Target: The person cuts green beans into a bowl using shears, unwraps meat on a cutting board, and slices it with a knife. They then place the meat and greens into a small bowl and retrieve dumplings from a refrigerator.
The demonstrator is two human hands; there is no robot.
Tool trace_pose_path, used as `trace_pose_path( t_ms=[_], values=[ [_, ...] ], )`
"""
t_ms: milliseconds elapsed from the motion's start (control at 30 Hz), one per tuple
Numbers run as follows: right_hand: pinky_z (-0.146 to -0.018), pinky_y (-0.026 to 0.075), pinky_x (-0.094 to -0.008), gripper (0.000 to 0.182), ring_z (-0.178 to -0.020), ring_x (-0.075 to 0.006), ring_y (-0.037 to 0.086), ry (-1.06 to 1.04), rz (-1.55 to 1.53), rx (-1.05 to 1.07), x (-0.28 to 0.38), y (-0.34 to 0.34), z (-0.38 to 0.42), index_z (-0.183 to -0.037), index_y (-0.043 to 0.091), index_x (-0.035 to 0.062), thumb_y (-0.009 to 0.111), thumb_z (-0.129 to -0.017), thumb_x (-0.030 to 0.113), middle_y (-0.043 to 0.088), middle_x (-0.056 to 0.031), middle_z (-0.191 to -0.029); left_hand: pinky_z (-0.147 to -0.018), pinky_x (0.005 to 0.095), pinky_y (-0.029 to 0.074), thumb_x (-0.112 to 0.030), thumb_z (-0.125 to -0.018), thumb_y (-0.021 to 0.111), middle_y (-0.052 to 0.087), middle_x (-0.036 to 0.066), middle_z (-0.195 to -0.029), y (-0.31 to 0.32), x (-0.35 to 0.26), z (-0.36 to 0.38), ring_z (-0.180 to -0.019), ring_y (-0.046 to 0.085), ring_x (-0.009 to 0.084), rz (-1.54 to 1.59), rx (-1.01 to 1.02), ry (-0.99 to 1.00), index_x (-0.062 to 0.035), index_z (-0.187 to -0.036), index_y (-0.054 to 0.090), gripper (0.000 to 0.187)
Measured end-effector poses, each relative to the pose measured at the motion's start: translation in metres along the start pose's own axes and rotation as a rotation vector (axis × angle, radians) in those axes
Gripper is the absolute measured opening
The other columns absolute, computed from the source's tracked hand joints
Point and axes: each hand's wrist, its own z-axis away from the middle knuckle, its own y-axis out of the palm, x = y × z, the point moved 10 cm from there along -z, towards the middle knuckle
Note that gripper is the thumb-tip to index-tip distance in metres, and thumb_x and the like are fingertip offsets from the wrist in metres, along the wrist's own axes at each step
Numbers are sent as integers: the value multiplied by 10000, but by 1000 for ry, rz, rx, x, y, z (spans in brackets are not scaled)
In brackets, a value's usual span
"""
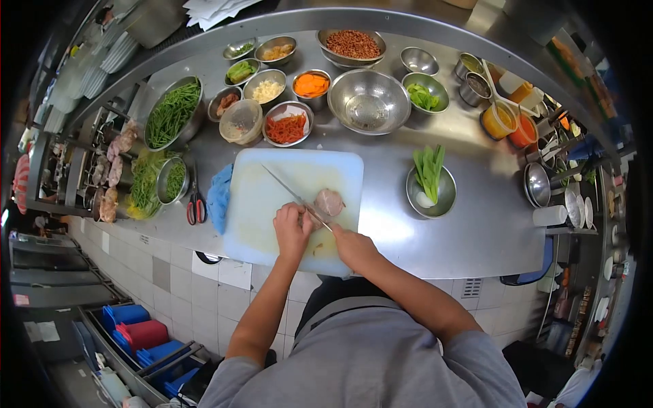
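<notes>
A kitchen knife lies slantwise over the white cutting board, its tip pointing to the far left. My right hand is closed round its handle. On the near side of the blade, my left hand has curled fingers pressed down at the board. What sits under those fingers is mostly hidden; a small pinkish edge shows beside them. Just beyond the blade rests a round, pale pink piece that looks like meat. Small brownish scraps lie near the board's front edge.
Left of the board are a blue cloth and red-handled scissors. A bowl with leafy greens stands to the right. Behind are a large steel bowl, shredded carrot, sliced carrot and a bowl of green beans.
</notes>
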Motion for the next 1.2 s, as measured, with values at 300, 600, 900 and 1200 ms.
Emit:
trace_pose_path(
  t_ms=[300,600,900,1200],
  values=[
    [-825,529,-571,299,-950,-464,685,-8,-88,76,-41,-27,42,-1187,470,40,575,-1004,252,708,-244,-1024,-858,460,424,-82,-900,637,644,137,-1058,-4,-2,5,-991,584,340,25,-24,7,-50,-976,594,93],
    [-770,546,-560,277,-901,-451,692,-8,-59,113,1,-35,96,-1214,493,24,544,-1013,207,700,-250,-1002,-836,478,413,-50,-884,609,588,171,-1024,-2,-3,8,-975,556,369,-7,-45,25,-27,-951,548,94],
    [-698,557,-542,176,-815,-441,705,36,-11,217,-2,-50,129,-1123,496,-5,476,-976,90,701,-237,-874,-866,472,403,-75,-871,635,609,134,-1084,6,2,9,-1018,561,341,-23,-12,23,-53,-975,558,131],
    [-714,558,-544,215,-836,-452,712,-30,-26,108,32,-25,24,-1148,500,-31,454,-960,62,706,-280,-896,-837,476,407,-47,-874,598,608,159,-1017,7,11,5,-961,559,372,26,17,-4,-40,-949,537,96]
  ],
)
